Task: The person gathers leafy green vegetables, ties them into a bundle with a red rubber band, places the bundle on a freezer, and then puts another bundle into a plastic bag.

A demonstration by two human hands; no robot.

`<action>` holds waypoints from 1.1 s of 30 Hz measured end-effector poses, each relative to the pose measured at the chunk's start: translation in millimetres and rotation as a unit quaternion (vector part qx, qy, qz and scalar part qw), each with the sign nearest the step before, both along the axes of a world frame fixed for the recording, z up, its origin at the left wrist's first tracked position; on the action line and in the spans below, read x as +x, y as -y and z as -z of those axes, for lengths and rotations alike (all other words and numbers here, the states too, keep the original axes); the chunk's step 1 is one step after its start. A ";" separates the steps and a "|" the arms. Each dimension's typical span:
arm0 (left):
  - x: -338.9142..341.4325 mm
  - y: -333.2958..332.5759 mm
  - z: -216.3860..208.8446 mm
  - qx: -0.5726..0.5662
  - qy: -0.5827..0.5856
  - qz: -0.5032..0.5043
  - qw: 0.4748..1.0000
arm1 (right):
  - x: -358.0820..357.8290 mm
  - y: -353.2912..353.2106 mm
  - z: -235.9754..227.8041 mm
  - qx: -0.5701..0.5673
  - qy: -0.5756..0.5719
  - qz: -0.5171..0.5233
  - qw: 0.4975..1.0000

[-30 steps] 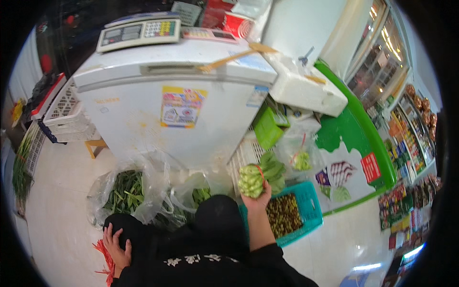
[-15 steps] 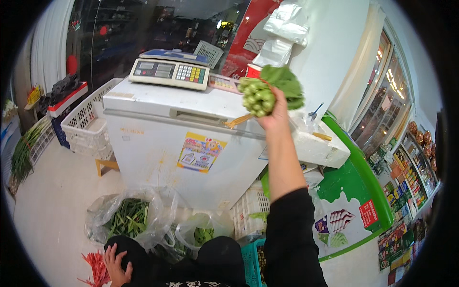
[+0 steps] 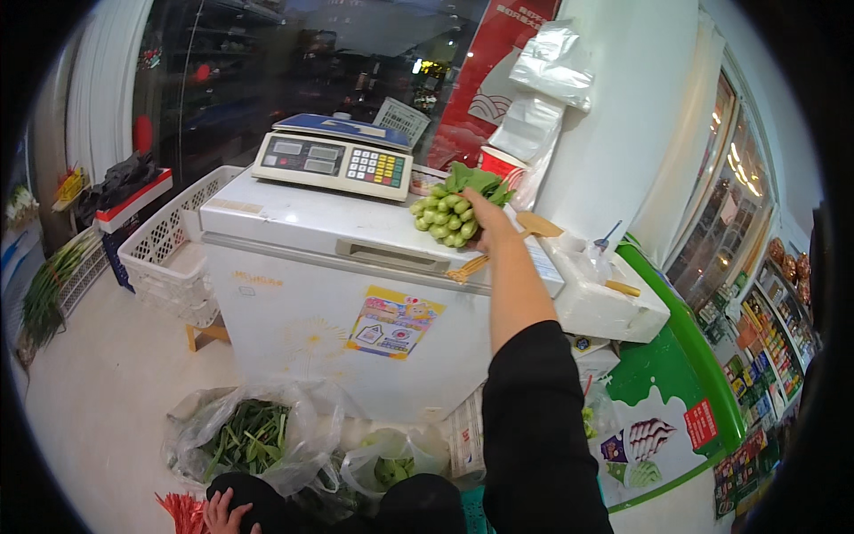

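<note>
My right hand (image 3: pixel 487 221) is closed round a bunch of bok choy (image 3: pixel 445 216), its pale green stem ends toward me and its leaves pointing away. The bunch is at the right part of the white chest freezer's top (image 3: pixel 320 220), seemingly resting on it. Just below the bunch, a cluster of tan bands (image 3: pixel 468 269) hangs at the freezer's front edge. My left hand (image 3: pixel 227 514) lies on my left knee with its fingers apart, holding nothing. Red plastic strands (image 3: pixel 181 512) are beside it.
A weighing scale (image 3: pixel 334 158) stands left of the bunch. Clear bags of greens (image 3: pixel 249 436) sit on the floor before my knees. A white foam box (image 3: pixel 614 298) is at the right, by a green freezer (image 3: pixel 654 365). White crates (image 3: pixel 169 267) stand at the left.
My right hand has brought the bok choy down and slightly left, from above the freezer to its top. The view has shifted a little; my left hand stays on the knee.
</note>
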State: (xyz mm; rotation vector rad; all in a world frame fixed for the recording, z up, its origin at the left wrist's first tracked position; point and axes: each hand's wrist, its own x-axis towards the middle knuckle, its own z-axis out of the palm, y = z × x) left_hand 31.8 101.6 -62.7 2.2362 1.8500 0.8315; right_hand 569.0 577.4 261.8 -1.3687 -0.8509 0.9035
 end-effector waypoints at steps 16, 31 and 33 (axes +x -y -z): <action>-11.2 22.9 -12.5 -0.053 0.016 -0.054 0.997 | -76.3 314.0 89.8 0.120 0.421 -0.188 0.879; 160.1 -113.4 91.5 -0.333 0.072 0.226 0.912 | -88.7 338.7 441.6 -0.288 0.469 -0.489 0.677; 186.2 -136.5 91.5 -0.417 0.021 0.200 0.886 | -95.6 326.0 448.8 -0.316 0.600 -0.462 0.572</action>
